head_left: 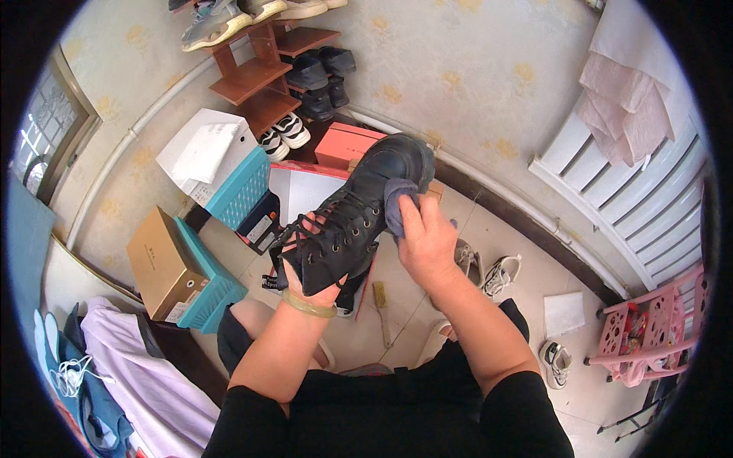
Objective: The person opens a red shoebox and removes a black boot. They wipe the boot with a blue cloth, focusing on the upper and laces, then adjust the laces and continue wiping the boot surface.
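A black lace-up boot [366, 192] is held up before me, its toe pointing away to the upper right. My left hand [312, 286] is inside the boot's shaft, fingers showing behind the loose laces, and a pale bangle [309, 306] circles that wrist. My right hand [426, 240] grips a bunched grey-purple cloth [399, 206], which lies against the boot's side near the sole. Beneath the boot, partly hidden by it, stands an open shoe box [298, 186] with a white inside. A brush [380, 300] with a long handle lies on the tiles between my feet.
Shoe boxes stand at left, among them a gold one [160, 263] and a teal one [237, 192]. A brown shoe rack [252, 80] rises against the wall. Loose sneakers [501, 275] lie at right, near a pink trolley [647, 332] and a white radiator [624, 200].
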Tool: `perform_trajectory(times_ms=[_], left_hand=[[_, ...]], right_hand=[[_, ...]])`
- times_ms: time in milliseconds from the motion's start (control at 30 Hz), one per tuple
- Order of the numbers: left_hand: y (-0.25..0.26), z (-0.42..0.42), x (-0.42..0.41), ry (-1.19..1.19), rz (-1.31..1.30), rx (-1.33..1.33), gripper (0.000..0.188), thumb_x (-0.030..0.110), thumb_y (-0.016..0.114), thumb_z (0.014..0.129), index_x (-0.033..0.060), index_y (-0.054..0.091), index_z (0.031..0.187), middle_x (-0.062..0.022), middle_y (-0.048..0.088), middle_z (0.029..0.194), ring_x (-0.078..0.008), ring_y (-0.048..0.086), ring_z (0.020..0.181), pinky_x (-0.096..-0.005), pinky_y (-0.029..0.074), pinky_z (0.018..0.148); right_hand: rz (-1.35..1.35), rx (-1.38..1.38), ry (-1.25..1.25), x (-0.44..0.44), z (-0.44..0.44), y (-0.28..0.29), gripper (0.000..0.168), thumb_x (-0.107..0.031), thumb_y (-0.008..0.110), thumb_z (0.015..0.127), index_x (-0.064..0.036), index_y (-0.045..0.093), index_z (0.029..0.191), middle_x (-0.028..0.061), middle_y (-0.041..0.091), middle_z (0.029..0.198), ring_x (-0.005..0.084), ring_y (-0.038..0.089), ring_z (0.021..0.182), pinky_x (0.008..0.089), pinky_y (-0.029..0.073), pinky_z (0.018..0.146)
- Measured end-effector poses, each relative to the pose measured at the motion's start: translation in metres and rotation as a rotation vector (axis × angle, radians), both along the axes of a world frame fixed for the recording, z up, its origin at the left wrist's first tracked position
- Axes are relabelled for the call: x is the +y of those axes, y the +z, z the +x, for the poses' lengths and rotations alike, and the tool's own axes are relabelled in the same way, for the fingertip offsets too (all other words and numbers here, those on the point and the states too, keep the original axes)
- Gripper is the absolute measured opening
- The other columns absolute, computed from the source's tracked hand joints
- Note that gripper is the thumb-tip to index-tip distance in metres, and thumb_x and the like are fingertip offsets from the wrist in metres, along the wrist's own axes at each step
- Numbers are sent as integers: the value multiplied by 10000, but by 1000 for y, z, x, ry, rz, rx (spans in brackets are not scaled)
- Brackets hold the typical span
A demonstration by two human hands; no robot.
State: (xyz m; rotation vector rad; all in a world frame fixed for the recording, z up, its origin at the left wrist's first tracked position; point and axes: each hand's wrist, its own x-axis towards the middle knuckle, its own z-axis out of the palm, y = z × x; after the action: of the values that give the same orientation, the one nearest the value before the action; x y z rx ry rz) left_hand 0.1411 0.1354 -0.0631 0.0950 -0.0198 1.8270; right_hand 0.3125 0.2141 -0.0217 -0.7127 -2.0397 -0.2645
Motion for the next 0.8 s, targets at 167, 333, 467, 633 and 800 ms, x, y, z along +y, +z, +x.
perform_trajectory(times_ms=[167, 333, 467, 633, 800], left_hand=[[1, 0, 0, 25, 47, -3, 227, 195, 553, 870, 62, 607, 1046, -23, 659, 1010, -140, 620, 971, -333, 432, 968], [-5, -6, -1, 38, 29, -16, 245, 177, 561, 865, 53, 601, 1072, -36, 661, 1019, -136, 618, 979, -320, 429, 972], [4, 5, -6, 18, 53, 0, 252, 171, 555, 867, 53, 599, 1086, -47, 660, 1031, -138, 614, 992, -320, 427, 977], [7, 11, -9, 31, 5, -2, 237, 176, 548, 872, 64, 610, 1072, -37, 660, 1032, -141, 603, 1015, -340, 417, 988], [-5, -2, -7, -26, 37, -56, 236, 238, 526, 891, 98, 627, 1052, -30, 640, 1087, -166, 579, 1059, -386, 404, 999]], right_hand=[[-85, -25, 230, -32, -13, -12, 399, -54, 604, 670, -6, 577, 1066, 142, 520, 877, 282, 585, 667, 362, 499, 549], [-271, -37, 86, -19, 2, -2, 658, -2, 662, 547, -6, 474, 1177, 194, 484, 1007, 368, 574, 763, 402, 494, 581], [-243, 153, -18, 3, 16, 18, 557, 49, 593, 643, -1, 467, 1183, 200, 468, 1000, 401, 549, 801, 424, 477, 621], [-236, 133, -63, 14, 18, 14, 516, 60, 568, 662, 9, 470, 1167, 195, 469, 997, 407, 544, 794, 424, 471, 634], [-351, 232, 11, 4, 9, 3, 475, 71, 539, 674, 35, 473, 1143, 210, 467, 971, 409, 536, 808, 413, 464, 680]])
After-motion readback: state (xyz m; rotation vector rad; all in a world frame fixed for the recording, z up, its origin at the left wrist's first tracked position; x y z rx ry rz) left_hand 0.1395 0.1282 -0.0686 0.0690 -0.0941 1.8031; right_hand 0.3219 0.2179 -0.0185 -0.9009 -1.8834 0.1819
